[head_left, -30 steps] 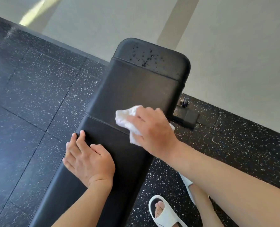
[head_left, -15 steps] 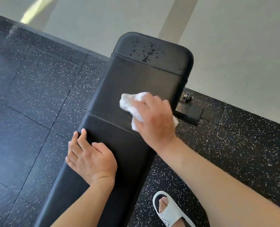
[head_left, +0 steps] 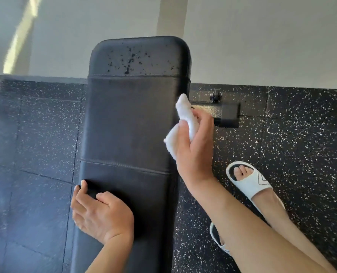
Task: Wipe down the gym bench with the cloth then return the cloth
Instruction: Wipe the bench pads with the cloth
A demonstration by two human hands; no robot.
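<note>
A black padded gym bench [head_left: 130,123] runs away from me down the middle of the head view. Dark droplets speckle its far end [head_left: 132,60]. My right hand [head_left: 195,152] grips a bunched white cloth [head_left: 185,115] at the bench's right edge, about halfway along the pad. My left hand [head_left: 102,213] rests flat on the near left part of the bench, fingers curled over its left edge.
Black speckled rubber flooring [head_left: 291,138] surrounds the bench. The bench's black metal foot with a small wheel [head_left: 222,113] sticks out on the right. My feet in white slides [head_left: 250,182] stand right of the bench. A pale wall [head_left: 262,36] lies beyond.
My right hand has carried the cloth from the middle of the pad to the bench's right edge. The camera has swung, so the bench now looks straight. My left hand stays on the pad.
</note>
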